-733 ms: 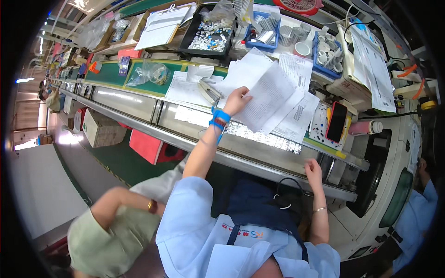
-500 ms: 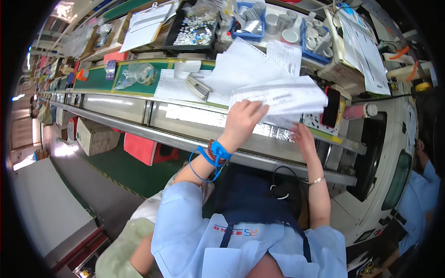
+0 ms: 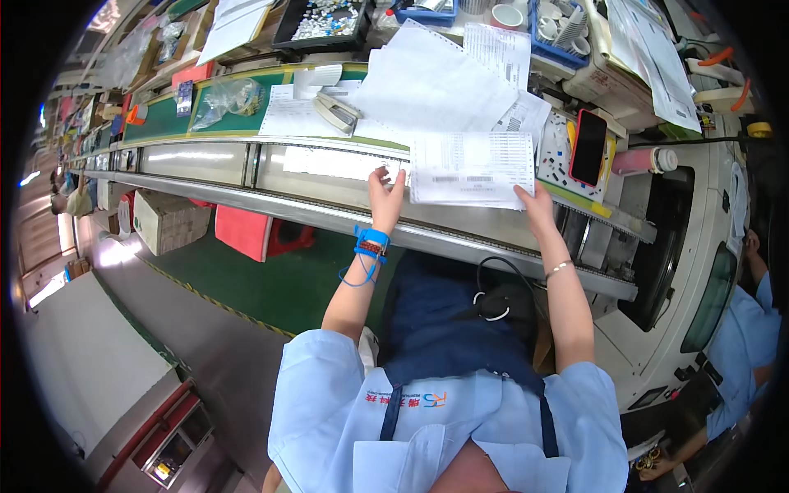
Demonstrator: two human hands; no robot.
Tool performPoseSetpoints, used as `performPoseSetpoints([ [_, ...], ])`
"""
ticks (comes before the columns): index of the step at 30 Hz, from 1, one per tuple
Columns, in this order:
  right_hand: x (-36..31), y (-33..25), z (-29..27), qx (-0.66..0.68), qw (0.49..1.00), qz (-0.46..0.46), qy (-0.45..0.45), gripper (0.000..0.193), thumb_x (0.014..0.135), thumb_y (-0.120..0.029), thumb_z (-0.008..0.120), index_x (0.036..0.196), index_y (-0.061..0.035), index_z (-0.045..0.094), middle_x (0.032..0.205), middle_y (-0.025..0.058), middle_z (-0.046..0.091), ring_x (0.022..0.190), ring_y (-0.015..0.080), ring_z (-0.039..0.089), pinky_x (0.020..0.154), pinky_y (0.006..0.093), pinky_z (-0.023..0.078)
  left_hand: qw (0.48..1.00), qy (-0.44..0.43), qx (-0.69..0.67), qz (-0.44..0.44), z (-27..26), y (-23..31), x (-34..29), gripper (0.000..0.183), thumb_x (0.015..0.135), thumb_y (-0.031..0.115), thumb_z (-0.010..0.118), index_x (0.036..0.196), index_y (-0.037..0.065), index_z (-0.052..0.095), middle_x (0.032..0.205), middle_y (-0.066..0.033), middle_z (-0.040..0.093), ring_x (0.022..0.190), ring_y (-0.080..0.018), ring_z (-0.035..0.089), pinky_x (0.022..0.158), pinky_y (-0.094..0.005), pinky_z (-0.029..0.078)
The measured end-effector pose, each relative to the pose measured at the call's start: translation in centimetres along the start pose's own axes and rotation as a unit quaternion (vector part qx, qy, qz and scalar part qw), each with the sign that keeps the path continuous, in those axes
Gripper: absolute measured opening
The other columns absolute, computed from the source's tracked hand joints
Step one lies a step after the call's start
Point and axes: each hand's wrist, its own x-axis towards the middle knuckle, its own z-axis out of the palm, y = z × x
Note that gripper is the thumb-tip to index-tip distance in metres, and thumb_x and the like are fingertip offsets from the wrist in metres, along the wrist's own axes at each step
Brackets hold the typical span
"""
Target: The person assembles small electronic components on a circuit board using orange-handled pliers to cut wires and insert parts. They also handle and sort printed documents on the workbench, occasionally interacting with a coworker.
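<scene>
A thin stack of printed sheets [image 3: 470, 161] lies nearly flat over the near edge of the conveyor bench. My right hand [image 3: 537, 207] pinches its lower right corner, thumb on top. Just off the stack's left edge is my left hand [image 3: 386, 195], fingers curled a little and apart, holding nothing. A blue band with a coiled cord circles my left wrist. Behind the stack, larger white sheets [image 3: 427, 86] are spread out. A grey stapler [image 3: 335, 113] rests on papers to the left of them.
Right of the sheets, a red-edged phone [image 3: 588, 148] lies beside a pink bottle [image 3: 645, 161]. At the back stand a black tray of small parts [image 3: 322, 31] and a blue basket [image 3: 567, 48]. A plastic bag [image 3: 226, 103] sits on the green belt. Another person's sleeve [image 3: 735, 337] shows far right.
The sheets have come down toward me and turned squarer. My left hand has let go of them and moved left; my right hand has taken hold of their right corner.
</scene>
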Motion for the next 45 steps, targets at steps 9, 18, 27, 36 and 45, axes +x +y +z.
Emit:
performPoseSetpoints([
  [9, -7.0, -19.1, -0.2, -0.298, 0.885, -0.295, -0.205, 0.009, 0.074, -0.001, 0.058, 0.081, 0.0038, 0.056, 0.072, 0.0096, 0.057, 0.066, 0.0148, 0.053, 0.063, 0.0239, 0.041, 0.876, -0.443, -0.078, 0.174, -4.3, 12.2, 1.8, 0.054, 0.069, 0.02, 0.068, 0.115, 0.004, 0.045, 0.107, -0.0096, 0.053, 0.097, -0.0211, 0.05, 0.083, -0.0329, 0.04],
  [18, -4.5, -10.8, 1.5, 0.159, 0.976, -0.104, -0.11, 0.052, 0.083, -0.014, 0.05, 0.128, -0.0063, 0.024, 0.126, 0.0114, 0.035, 0.115, 0.0218, 0.035, 0.095, 0.0347, 0.028, 0.888, -0.117, -0.433, -0.103, -6.4, 12.8, -4.0, 0.032, 0.077, 0.01, 0.059, 0.106, -0.003, 0.05, 0.1, -0.009, 0.057, 0.089, -0.0153, 0.055, 0.08, -0.0278, 0.044],
  [27, -6.2, -11.3, 8.8, 0.053, 0.99, -0.026, -0.127, 0.031, 0.076, -0.008, 0.06, 0.103, 0.0049, 0.05, 0.094, 0.0067, 0.059, 0.084, 0.0115, 0.054, 0.075, 0.024, 0.042, 0.862, 0.001, -0.497, -0.102, -7.4, 9.7, -2.0, 0.051, 0.074, 0.008, 0.063, 0.117, -0.004, 0.038, 0.112, -0.0106, 0.047, 0.1, -0.0171, 0.046, 0.088, -0.0283, 0.037],
  [36, -4.2, -13.4, 10.0, 0.052, 0.993, -0.058, -0.088, 0.024, 0.08, -0.009, 0.056, 0.099, 0.0043, 0.052, 0.095, 0.0083, 0.06, 0.083, 0.0108, 0.055, 0.075, 0.0233, 0.042, 0.894, -0.168, -0.397, -0.121, -13.6, 4.7, 7.4, 0.02, 0.082, 0.009, 0.054, 0.097, -0.005, 0.054, 0.088, -0.0082, 0.061, 0.078, -0.0105, 0.057, 0.07, -0.0215, 0.045],
  [45, -4.2, -13.5, 13.5, 0.066, 0.997, -0.028, -0.003, 0.022, 0.08, -0.009, 0.057, 0.098, 0.0032, 0.053, 0.092, 0.0073, 0.06, 0.08, 0.0088, 0.056, 0.07, 0.0211, 0.044, 0.866, -0.241, -0.409, -0.157, -13.4, 1.7, 12.7, 0.016, 0.081, 0.007, 0.055, 0.093, -0.003, 0.054, 0.086, -0.0072, 0.061, 0.075, -0.0088, 0.057, 0.068, -0.0201, 0.044],
])
